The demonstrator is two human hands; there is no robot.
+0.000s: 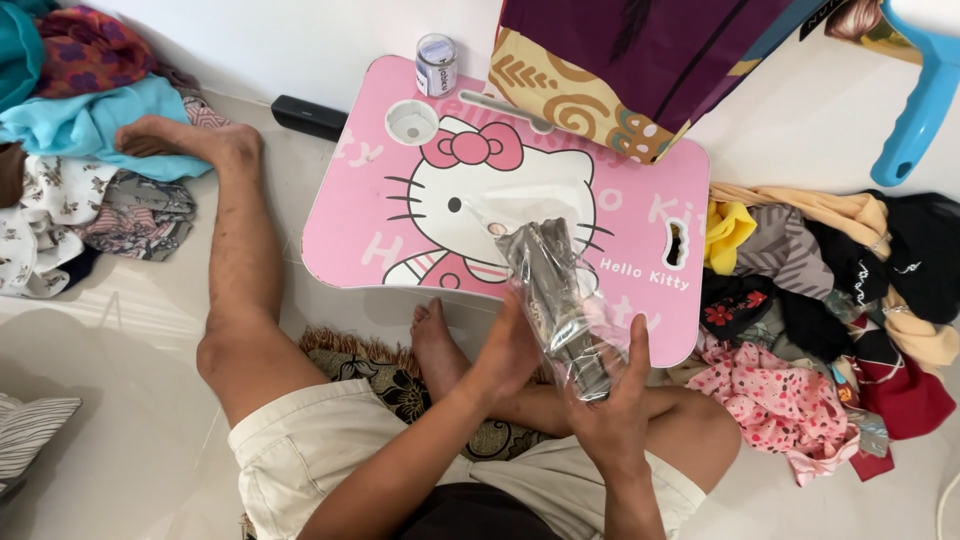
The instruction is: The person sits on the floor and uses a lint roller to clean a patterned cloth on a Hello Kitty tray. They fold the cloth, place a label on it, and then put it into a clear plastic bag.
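Both my hands hold a clear plastic bag (552,285) with a folded grey cloth inside, upright over the near edge of a pink lap table (350,215) with a cartoon cat picture. My left hand (505,350) presses against the bag's left side. My right hand (612,405) grips its lower end from below, thumb up along the right side. I sit on the floor, one leg stretched left, one foot (437,345) tucked under the table.
A small round tin (436,64) stands at the table's far edge, beside a cup hole (411,122). Piles of clothes lie left (90,150) and right (830,300). A purple and yellow patterned cloth (620,70) hangs over the table's far right. A blue plastic handle (925,100) is top right.
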